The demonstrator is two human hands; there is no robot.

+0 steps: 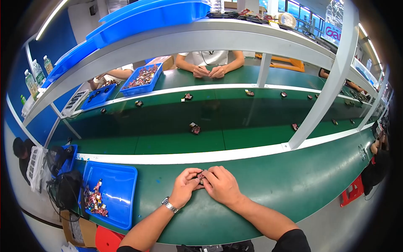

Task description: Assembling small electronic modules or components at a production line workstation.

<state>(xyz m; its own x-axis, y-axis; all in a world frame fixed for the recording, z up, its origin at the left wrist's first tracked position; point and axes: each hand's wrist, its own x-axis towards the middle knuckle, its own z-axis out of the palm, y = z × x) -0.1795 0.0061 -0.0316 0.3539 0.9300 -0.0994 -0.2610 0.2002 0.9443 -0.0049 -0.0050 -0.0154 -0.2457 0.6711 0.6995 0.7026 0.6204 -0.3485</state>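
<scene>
Above the green worktop, my left hand (185, 187) and my right hand (222, 185) meet, fingertips closed around one small dark part with reddish pieces (200, 178). It looks like a small electronic assembly; my fingers cover most of it, so its exact kind is hidden. A metal-band watch (169, 205) circles my left wrist. To the left of my hands lies a blue tray (129, 197) with a heap of small red, black and yellow parts (96, 200) along its left side.
Past a white rail (180, 158), a green conveyor belt (163, 130) carries scattered small assemblies (195, 128). A grey shelf (168, 40) with blue trays (147, 19) spans overhead. Across sits a person (210, 63) with hands together. Black cables (67, 189) crowd the tray's left.
</scene>
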